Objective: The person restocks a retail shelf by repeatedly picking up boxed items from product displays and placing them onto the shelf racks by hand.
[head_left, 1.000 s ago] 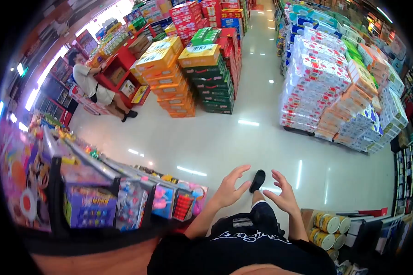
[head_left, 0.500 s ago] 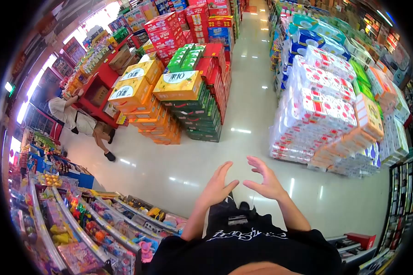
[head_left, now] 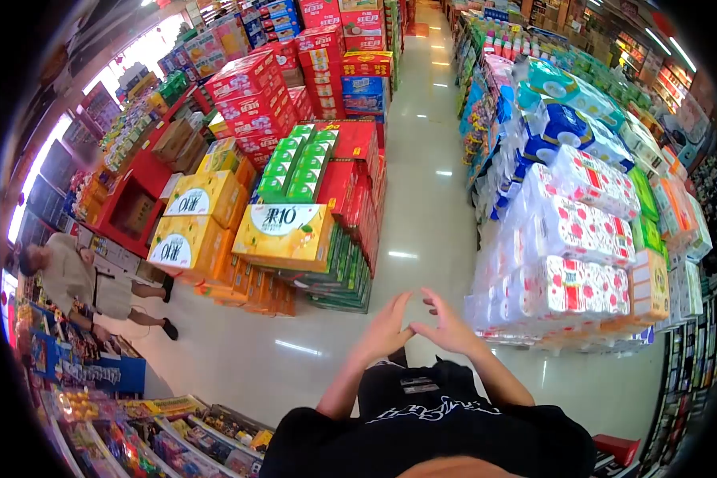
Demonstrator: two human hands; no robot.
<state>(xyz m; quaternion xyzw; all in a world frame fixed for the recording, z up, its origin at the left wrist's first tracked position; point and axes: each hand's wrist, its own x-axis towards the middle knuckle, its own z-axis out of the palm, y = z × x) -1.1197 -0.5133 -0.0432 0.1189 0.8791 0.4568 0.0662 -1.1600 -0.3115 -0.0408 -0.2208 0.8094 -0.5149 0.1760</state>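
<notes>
I'm hovering my left hand (head_left: 385,332) and right hand (head_left: 452,328) above the floor (head_left: 418,275), fingers (head_left: 397,305) curving loosely around air, closed yellow boxes (head_left: 287,245) standing ahead-left, hiding their contents, plastic-wrapped paper packs (head_left: 585,231) sitting stacked ahead-right

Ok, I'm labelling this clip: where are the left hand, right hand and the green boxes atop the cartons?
Left hand (head_left: 384,330), head view: middle of the hand.
Right hand (head_left: 452,330), head view: middle of the hand.
Green boxes (head_left: 311,166), head view: right-hand row.
</notes>
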